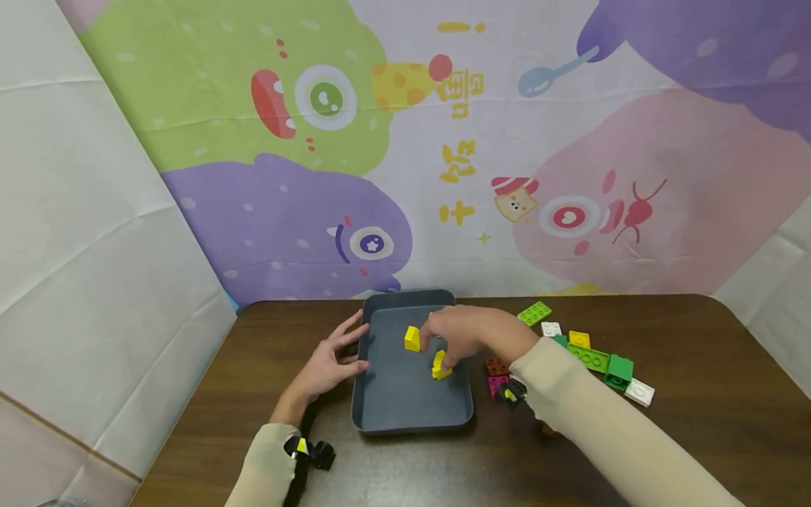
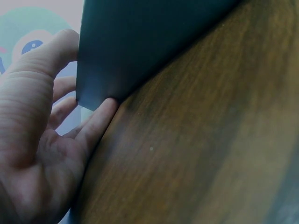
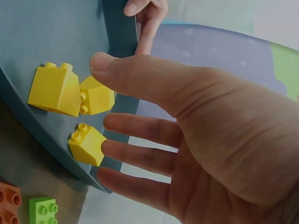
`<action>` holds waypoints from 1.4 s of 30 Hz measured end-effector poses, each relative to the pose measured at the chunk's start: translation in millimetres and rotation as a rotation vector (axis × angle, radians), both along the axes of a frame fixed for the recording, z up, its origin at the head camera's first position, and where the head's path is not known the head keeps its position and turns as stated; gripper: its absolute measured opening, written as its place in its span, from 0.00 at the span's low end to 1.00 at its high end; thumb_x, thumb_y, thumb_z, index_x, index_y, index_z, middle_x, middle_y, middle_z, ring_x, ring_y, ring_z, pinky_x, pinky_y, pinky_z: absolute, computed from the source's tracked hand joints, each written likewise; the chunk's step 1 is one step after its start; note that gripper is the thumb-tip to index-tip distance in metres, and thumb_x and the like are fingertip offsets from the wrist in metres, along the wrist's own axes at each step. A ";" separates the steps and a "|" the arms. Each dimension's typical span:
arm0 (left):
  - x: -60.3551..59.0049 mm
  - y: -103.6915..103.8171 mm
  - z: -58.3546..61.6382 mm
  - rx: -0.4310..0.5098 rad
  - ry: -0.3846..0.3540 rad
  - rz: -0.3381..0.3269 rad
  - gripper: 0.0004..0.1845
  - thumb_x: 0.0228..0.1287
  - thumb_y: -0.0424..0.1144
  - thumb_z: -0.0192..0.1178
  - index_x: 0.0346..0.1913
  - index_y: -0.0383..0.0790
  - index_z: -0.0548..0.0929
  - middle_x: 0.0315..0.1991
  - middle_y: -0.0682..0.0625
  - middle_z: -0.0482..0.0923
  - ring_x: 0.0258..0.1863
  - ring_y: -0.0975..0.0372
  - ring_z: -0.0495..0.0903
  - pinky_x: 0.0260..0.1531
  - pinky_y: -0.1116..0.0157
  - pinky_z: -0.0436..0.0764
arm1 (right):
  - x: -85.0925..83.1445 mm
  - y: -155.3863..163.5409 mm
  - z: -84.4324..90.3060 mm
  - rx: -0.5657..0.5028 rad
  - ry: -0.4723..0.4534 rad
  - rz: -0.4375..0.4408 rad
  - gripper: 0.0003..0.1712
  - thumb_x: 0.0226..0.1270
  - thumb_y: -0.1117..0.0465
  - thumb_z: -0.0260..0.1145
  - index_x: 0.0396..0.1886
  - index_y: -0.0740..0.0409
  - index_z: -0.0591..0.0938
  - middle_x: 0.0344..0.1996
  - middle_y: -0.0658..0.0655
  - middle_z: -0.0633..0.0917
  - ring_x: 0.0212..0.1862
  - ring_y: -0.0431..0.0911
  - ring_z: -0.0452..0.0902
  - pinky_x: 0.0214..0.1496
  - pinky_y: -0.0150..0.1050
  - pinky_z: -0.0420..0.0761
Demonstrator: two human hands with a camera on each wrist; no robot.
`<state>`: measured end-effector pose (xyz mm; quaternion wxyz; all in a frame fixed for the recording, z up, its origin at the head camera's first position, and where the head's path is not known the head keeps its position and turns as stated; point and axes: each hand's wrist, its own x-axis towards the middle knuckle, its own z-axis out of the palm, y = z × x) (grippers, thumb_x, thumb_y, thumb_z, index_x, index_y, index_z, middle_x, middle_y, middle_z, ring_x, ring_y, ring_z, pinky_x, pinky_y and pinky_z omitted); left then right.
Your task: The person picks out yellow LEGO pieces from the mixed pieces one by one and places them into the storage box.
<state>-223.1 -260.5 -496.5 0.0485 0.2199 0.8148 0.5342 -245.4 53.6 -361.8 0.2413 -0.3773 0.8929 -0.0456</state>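
Three yellow bricks [image 3: 77, 100] lie in the tray [image 1: 405, 401], centre frame. Right hand [image 1: 465, 334] hovers with fingers spread (gripping nothing); left hand [image 1: 326, 362], fingers straight, steadies the rim. Keep it braced, lift clear slowly

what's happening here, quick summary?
A person works over a grey tray on a brown table. The left hand rests, fingers straight, against the tray's left wall. The right hand hangs open over the tray, fingertips at one of three yellow bricks lying inside. More bricks, green, white, orange and pink, sit on the table right of the tray.
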 end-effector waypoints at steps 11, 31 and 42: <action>-0.2 -0.1 0.2 -0.001 -0.008 0.000 0.42 0.72 0.26 0.73 0.85 0.27 0.68 0.95 0.39 0.47 0.89 0.34 0.60 0.74 0.42 0.82 | 7.8 15.1 -5.9 -0.091 0.014 -0.063 0.25 0.73 0.58 0.82 0.68 0.52 0.90 0.71 0.58 0.88 0.68 0.56 0.84 0.80 0.60 0.84; -3.3 -4.7 -6.3 0.002 0.049 -0.022 0.41 0.73 0.31 0.75 0.84 0.26 0.69 0.94 0.36 0.49 0.86 0.33 0.64 0.71 0.55 0.88 | 34.3 40.6 -13.7 -0.163 0.215 -0.076 0.21 0.71 0.52 0.83 0.61 0.48 0.92 0.63 0.58 0.91 0.65 0.56 0.86 0.66 0.58 0.92; -1.1 -2.4 -2.0 0.002 0.015 -0.006 0.40 0.74 0.26 0.72 0.84 0.25 0.68 0.94 0.34 0.48 0.87 0.31 0.62 0.73 0.41 0.83 | 45.0 57.9 -15.6 -0.169 0.215 -0.107 0.21 0.70 0.49 0.84 0.59 0.48 0.93 0.55 0.57 0.90 0.52 0.49 0.83 0.57 0.50 0.92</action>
